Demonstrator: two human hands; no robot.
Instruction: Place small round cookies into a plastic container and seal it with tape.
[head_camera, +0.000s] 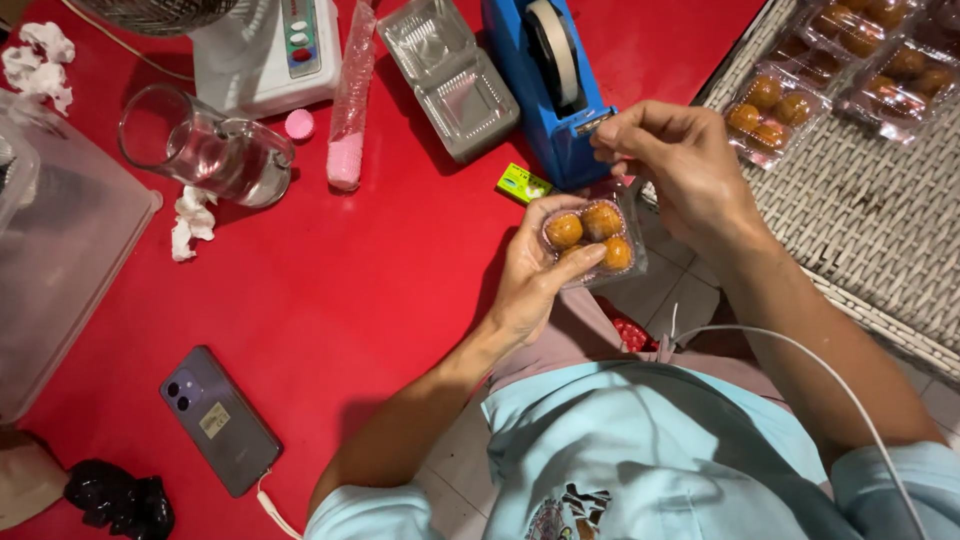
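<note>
Clear clamshell box (592, 240) w/ round orange-brown sweets sits in the left hand (535, 270), thumb clamped over its lid, held just off the red table's (330, 290) edge above the lap. Right hand (670, 160) pinches at the blue tape dispenser's (550, 80) cutter, fingertips closed, prob. on a tape end; can't tell for sure. Step looks like sealing the lid. Filled boxes (770, 115) lie on the wicker tray (860, 220) at right; empty clamshell (450, 75) beyond, table's centre open.

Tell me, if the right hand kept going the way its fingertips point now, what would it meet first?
Most likely the blue tape dispenser. The right hand points its fingertips up-left at the dispenser's cutter end, almost touching it, though depth is hard to judge from above.
</note>
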